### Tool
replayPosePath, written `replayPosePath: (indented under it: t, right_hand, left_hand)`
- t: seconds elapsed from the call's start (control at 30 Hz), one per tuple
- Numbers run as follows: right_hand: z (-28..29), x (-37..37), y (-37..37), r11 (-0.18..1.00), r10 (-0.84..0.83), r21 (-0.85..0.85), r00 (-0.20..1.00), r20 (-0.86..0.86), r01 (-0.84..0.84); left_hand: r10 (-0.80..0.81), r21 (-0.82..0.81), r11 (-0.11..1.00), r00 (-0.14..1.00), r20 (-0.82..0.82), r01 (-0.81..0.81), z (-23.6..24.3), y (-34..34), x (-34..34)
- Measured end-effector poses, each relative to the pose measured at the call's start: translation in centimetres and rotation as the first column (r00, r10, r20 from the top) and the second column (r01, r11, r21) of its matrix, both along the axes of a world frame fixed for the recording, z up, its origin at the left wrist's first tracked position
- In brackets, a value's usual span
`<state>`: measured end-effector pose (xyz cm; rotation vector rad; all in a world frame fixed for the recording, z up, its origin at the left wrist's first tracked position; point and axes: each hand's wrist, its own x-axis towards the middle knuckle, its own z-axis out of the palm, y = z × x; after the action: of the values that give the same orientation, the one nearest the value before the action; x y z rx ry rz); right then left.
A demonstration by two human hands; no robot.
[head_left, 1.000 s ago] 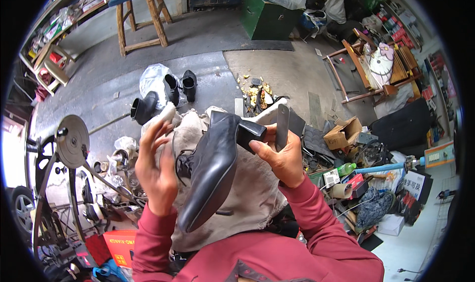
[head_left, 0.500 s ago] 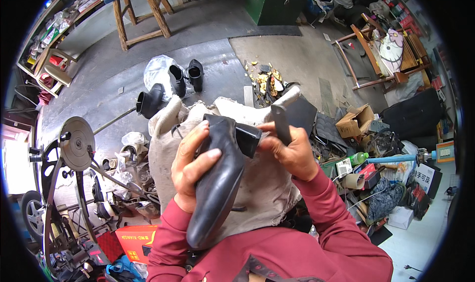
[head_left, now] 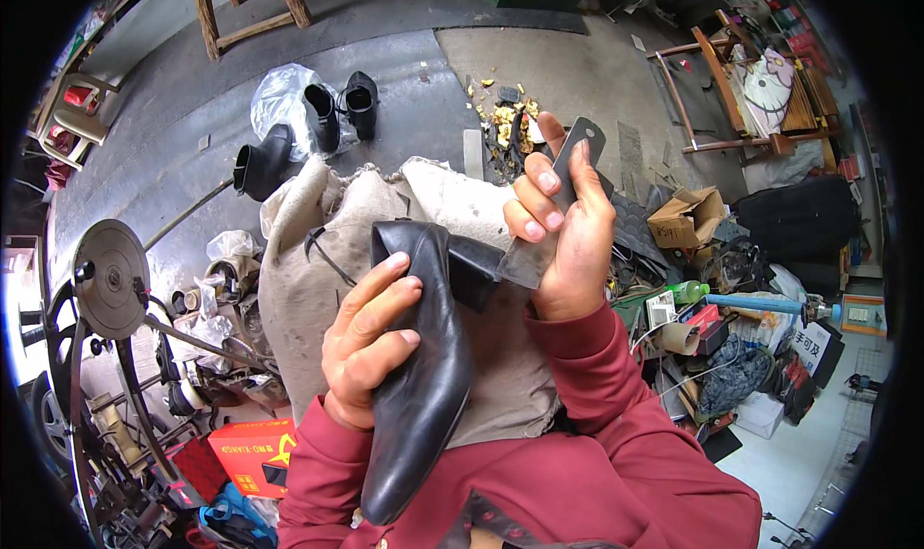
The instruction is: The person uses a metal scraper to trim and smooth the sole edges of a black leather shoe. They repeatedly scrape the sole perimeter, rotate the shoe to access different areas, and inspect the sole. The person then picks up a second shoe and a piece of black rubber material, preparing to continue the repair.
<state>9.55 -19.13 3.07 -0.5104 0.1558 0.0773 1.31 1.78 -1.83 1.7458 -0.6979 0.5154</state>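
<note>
A black leather heeled shoe lies along my lap, toe toward me, its block heel sticking out to the right. My left hand is closed around the shoe's left side, fingers over the upper. In my right hand is a flat metal knife, gripped along its strip-like body with a hole at the upper end. The lower end of the blade is at the outer end of the heel; whether it touches, I cannot tell. Under the shoe, a stained canvas apron covers my lap.
Ahead on the floor stand black boots by a clear plastic bag, with a scrap pile to their right. A machine with a round wheel is at left. Clutter and a cardboard box lie at right.
My right hand has turned and lifted, so its curled fingers and the knife's flat face show; the blade now slants down to the heel. My left hand keeps its hold. The whole view has shifted slightly.
</note>
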Motion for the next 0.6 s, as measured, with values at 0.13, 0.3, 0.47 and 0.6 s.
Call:
replayPosePath:
  t: [0.13, 0.3, 0.47, 0.6]
  right_hand:
    - [-0.15, -0.03, 0.5, 0.998, -0.04, -0.045, 0.999, -0.029, 0.039]
    - [-0.09, 0.08, 0.58, 0.994, -0.046, -0.097, 0.998, -0.049, 0.041]
    - [0.0, 0.04, 0.68, 0.994, -0.032, -0.105, 0.997, -0.071, 0.024]
    - [-0.01, 0.13, 0.67, 0.994, -0.024, -0.109, 0.996, -0.084, 0.015]
  left_hand:
    - [0.021, -0.003, 1.0, 1.0, -0.019, -0.021, -0.16, -0.13, 0.01]
    - [0.049, -0.01, 0.999, 0.999, 0.002, -0.049, 0.2, -0.47, 0.26]
    - [0.036, -0.002, 0.999, 0.999, -0.004, -0.036, 0.42, -0.38, 0.33]
    - [0.035, -0.001, 0.999, 0.999, -0.006, -0.035, 0.34, -0.42, 0.3]
